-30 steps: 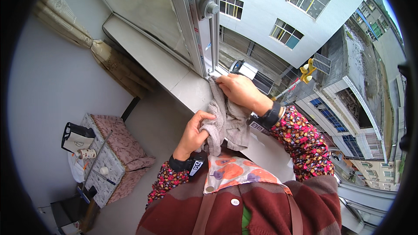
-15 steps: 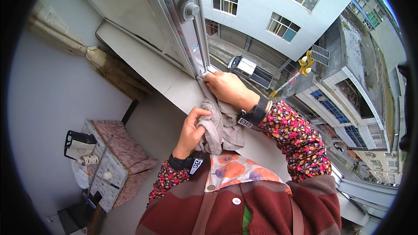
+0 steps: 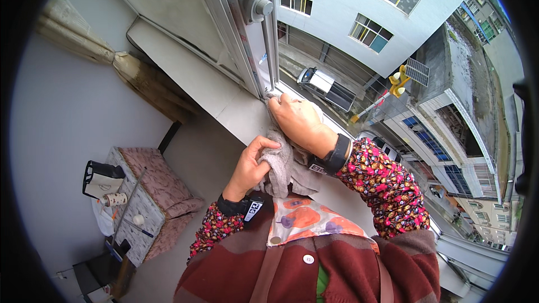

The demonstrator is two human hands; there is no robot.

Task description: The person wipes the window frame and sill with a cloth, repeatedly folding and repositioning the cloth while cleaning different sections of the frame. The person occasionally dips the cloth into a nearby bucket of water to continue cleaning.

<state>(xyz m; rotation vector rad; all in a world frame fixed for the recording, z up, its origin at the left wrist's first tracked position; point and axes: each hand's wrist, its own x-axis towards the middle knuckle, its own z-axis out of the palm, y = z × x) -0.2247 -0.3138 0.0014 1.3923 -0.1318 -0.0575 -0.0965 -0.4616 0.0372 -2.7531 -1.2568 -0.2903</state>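
Observation:
A grey-beige cloth (image 3: 279, 171) hangs bunched between my hands over the window sill. My left hand (image 3: 250, 164) grips its gathered middle, thumb and fingers pinched round a fold. With my right hand (image 3: 300, 122) I press the cloth's upper end into the corner where the window frame (image 3: 259, 67) meets the sill (image 3: 236, 109); its fingers are curled and partly hide the cloth. Below them, the loose part of the cloth falls toward my apron (image 3: 309, 221).
A latch with a round knob (image 3: 263, 7) sticks out from the frame above my hands. Beyond the open window lies a street with a parked truck (image 3: 331, 90), far below. A tied curtain (image 3: 132, 67) hangs at left, above a cloth-covered table (image 3: 151, 191) with a bag.
The view has shifted slightly, so the frame sits a little further right and lower. My right hand has turned slightly at the corner; both hands keep hold of the cloth.

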